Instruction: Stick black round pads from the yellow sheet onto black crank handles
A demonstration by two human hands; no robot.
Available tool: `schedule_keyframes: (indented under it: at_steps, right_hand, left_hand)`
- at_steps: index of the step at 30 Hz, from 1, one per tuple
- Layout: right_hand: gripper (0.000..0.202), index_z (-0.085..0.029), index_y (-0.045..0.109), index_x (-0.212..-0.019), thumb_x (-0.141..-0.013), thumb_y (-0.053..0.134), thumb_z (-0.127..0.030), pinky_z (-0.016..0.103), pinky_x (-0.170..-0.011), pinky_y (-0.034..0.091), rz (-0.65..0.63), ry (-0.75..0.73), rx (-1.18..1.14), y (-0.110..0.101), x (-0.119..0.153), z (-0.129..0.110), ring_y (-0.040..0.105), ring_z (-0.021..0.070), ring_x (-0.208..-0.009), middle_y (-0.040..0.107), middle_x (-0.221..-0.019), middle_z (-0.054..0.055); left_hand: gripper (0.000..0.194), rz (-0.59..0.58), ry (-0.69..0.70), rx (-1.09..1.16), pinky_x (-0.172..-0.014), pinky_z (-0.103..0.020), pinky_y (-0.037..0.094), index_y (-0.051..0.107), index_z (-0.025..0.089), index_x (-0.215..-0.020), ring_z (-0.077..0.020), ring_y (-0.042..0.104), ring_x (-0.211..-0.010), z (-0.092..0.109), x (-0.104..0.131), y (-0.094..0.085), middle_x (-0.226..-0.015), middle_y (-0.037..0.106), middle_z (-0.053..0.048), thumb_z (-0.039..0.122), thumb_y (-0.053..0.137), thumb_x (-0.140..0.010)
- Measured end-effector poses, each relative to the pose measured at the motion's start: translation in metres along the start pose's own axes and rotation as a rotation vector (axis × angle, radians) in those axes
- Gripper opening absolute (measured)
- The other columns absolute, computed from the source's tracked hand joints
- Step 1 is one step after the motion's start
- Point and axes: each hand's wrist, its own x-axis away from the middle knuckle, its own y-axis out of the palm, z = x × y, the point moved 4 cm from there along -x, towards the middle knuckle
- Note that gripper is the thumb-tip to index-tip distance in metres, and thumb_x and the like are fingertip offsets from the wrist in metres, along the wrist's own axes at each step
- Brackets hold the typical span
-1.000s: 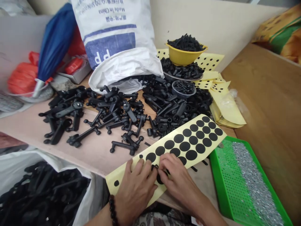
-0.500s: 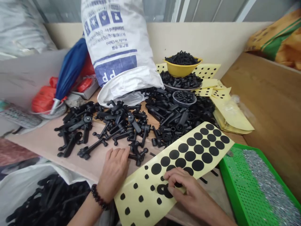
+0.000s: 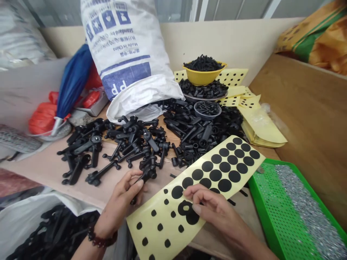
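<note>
My left hand (image 3: 126,189) grips a black plastic arm piece (image 3: 148,172) with knobbed ends, lifted at the front of the loose heap of similar arms (image 3: 130,144). Below and to the right lies a yellow backing sheet (image 3: 173,243) with rows of round black stickers (image 3: 225,185); its near end carries only small black dots. Over the sheet my right hand (image 3: 214,207) has its fingers curled and thumb and forefinger drawn together beside a black ring with a yellow centre (image 3: 181,208). Whatever is between those fingertips is too hidden to make out.
Behind are a white sack (image 3: 127,47), a yellow bowl (image 3: 203,76) of black pins and a small dish (image 3: 207,115) of screws. A green tray (image 3: 284,216) of small metal pieces stands right. An open bag (image 3: 16,227) of black parts is at lower left; a blue umbrella (image 3: 74,79) leans behind.
My left hand has closed around a black arm piece and raised it slightly from the heap. My right hand stays over the sticker sheet, fingers still curled. The whole view has shifted a little.
</note>
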Motion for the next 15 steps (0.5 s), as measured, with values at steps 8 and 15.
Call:
schedule_keyframes:
  at_steps: [8,15]
  right_hand:
    - [0.027,-0.02,0.055,-0.063,-0.074,0.067,-0.041,0.036,-0.086,0.043,0.009,0.1,-0.344,-0.005,0.002,0.002,0.057,0.0224,-0.095,0.061,-0.107,0.008]
    - [0.031,-0.019,0.055,-0.061,-0.07,0.07,-0.045,0.038,-0.085,0.043,0.019,0.132,-0.329,-0.002,0.003,0.006,0.056,0.025,-0.095,0.063,-0.103,0.009]
  left_hand:
    - [0.033,-0.08,0.13,-0.207,-0.063,-0.024,0.045,0.055,0.02,-0.111,-0.0143,0.055,-0.069,-0.006,0.022,0.036,-0.078,0.059,0.001,0.036,0.058,-0.082]
    - [0.038,-0.326,0.114,-0.392,-0.09,-0.032,0.045,0.06,0.021,-0.118,-0.0215,0.06,-0.102,-0.007,0.017,0.06,-0.11,0.067,-0.005,0.019,0.051,-0.081]
